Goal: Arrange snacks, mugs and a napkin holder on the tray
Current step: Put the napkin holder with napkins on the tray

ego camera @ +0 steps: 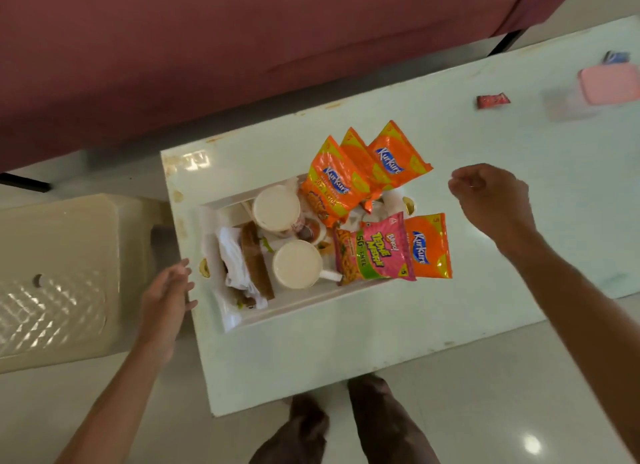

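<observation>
Taking the white tray [294, 313] as the landmark and going from left to right: a pale plastic stool [59, 276] stands well to the left of it, off the table [346, 352]. The left hand [168, 290] is just beside the tray's left end, with the fingers spread and nothing in it, probably ready to take that end or steady it. Inside the tray, at the left end, the brown napkin holder [256, 262] lies with white napkins around it. Next to it, toward the middle, are two mugs [297, 264], one behind the other. The right half is filled by snack packets: orange Kurkure packets [332, 183] lean over the far rim, and a pink packet [375, 247] lies at the near side, with another orange one partly over the right end. The right hand [491, 193] hovers to the right of the tray, fingers loosely curled and empty. The arranging looks almost complete
</observation>
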`<state>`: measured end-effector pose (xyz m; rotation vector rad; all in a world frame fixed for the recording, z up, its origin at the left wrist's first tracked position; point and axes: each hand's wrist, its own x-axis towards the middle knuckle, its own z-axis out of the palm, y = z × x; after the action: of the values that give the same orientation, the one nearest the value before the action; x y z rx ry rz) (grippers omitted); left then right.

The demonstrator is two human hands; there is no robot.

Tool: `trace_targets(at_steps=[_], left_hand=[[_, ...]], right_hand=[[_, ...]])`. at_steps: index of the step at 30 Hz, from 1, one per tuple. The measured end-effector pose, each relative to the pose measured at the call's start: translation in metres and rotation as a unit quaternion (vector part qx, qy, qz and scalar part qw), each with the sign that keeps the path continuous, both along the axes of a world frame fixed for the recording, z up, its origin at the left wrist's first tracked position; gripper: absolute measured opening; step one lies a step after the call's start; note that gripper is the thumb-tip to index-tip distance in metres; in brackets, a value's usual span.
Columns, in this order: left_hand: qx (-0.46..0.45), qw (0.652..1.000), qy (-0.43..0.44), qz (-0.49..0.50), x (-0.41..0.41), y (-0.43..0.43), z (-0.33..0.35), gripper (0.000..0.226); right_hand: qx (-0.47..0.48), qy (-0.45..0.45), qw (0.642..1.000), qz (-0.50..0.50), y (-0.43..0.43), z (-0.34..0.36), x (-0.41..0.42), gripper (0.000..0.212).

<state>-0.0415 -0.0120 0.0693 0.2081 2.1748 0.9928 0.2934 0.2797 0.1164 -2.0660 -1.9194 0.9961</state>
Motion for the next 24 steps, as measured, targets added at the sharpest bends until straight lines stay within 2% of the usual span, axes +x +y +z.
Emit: trace_targets(at_steps=[2,9,12,17,21,24], left_hand=[[-0.007,0.999,-0.009,0.039,0.001,0.01,-0.007,0.038],[-0.013,0.984,-0.092,0.155,-0.005,0.034,-0.028,0.038],[-0.014,0.98,-0.109,0.165,-0.003,0.036,-0.03,0.038],[-0.017,0.976,-0.142,0.166,-0.008,0.031,-0.038,0.031],[-0.022,0.973,-0.161,0.166,-0.014,0.026,-0.045,0.027],[-0.027,0.973,-0.149,0.171,-0.014,0.027,-0.046,0.023]], right_hand=[[-0.068,-0.052,0.994,0.066,0.027,-0.02,0.002,0.029],[-0.22,-0.007,0.968,0.119,0.057,-0.073,-0.026,0.02],[-0.264,0.022,0.958,0.114,0.062,-0.083,-0.031,0.017],[-0.361,0.071,0.924,0.106,0.066,-0.088,-0.029,0.026],[-0.397,0.096,0.907,0.106,0.071,-0.092,-0.027,0.034],[-0.397,0.1,0.907,0.094,0.071,-0.095,-0.026,0.036]])
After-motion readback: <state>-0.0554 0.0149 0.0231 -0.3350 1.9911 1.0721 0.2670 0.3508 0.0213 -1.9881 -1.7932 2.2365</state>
